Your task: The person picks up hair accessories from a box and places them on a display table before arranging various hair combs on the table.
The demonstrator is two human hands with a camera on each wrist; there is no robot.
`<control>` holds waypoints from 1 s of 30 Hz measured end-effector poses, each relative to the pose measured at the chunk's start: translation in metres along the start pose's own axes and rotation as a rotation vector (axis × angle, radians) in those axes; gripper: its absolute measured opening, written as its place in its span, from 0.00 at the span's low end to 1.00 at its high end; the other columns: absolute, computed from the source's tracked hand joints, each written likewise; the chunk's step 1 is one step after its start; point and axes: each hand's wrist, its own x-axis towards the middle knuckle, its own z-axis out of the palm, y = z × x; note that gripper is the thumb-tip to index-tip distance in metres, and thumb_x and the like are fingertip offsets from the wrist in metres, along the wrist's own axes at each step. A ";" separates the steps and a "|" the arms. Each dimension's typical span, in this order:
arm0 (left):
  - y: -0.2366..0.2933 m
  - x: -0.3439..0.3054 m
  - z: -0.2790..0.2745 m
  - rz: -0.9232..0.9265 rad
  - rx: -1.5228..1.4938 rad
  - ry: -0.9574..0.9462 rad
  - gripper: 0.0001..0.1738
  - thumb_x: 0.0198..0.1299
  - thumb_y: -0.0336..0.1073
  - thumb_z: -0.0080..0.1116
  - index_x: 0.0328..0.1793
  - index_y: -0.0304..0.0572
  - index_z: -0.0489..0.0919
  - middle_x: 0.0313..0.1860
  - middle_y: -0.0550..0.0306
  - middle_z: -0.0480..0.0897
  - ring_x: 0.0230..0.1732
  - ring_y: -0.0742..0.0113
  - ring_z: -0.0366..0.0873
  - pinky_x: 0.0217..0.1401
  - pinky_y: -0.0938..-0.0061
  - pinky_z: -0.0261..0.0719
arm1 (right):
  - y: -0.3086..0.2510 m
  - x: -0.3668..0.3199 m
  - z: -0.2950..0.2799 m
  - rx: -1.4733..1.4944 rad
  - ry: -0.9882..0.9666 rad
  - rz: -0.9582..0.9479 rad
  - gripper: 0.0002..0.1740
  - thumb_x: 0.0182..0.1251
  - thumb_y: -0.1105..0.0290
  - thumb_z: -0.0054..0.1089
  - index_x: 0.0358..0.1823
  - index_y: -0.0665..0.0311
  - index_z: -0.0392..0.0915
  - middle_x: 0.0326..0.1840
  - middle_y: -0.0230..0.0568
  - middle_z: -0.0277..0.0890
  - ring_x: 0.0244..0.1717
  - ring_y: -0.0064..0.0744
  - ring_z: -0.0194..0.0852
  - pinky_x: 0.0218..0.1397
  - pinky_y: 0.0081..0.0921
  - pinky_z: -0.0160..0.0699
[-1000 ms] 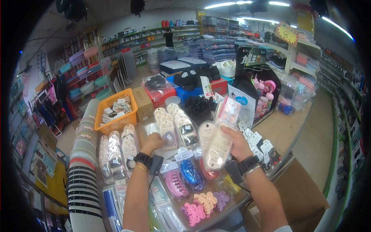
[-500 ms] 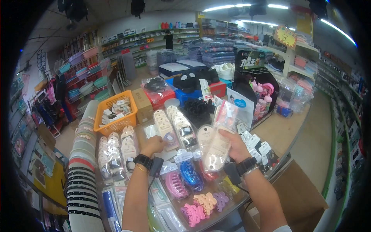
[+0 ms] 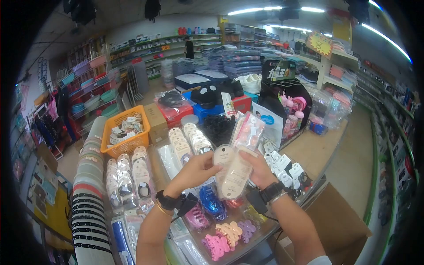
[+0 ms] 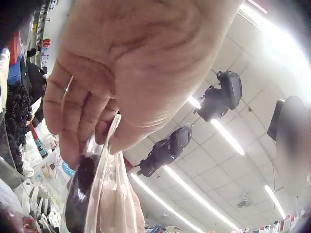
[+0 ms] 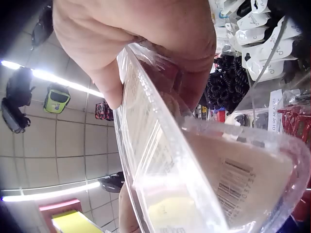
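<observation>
Several clear plastic packs with rounded ends and cream cards (image 3: 235,176) are fanned out over the display. My right hand (image 3: 258,168) grips them at their right side, along with a pinkish pack (image 3: 250,129) that sticks up behind. With thumb and fingers, my left hand (image 3: 194,171) pinches the edge of the leftmost pack (image 3: 224,155). In the left wrist view, something dark shows inside a pack (image 4: 80,194) below the left fingers. A barcode is printed on one card (image 5: 234,187) in the right wrist view.
Similar packs (image 3: 142,174) stand in rows to the left, beside an orange basket (image 3: 126,150) of small carded items. Claw hair clips (image 3: 229,232) lie in front, and black coiled hair ties (image 3: 219,129) behind. Carded items (image 3: 287,170) fill the right side, above a cardboard box (image 3: 333,221).
My left hand has left the rows of packs and moved right to the packs in my right hand, where it now pinches one. The right hand keeps its grip. The head view has shifted slightly.
</observation>
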 end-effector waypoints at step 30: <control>-0.093 -0.009 -0.087 -0.615 0.268 0.327 0.28 0.51 0.58 0.54 0.38 0.36 0.74 0.31 0.56 0.77 0.29 0.70 0.75 0.27 0.77 0.73 | -0.006 0.004 -0.015 0.025 0.170 -0.054 0.19 0.55 0.76 0.59 0.49 0.65 0.66 0.41 0.38 0.73 0.39 0.30 0.76 0.42 0.28 0.77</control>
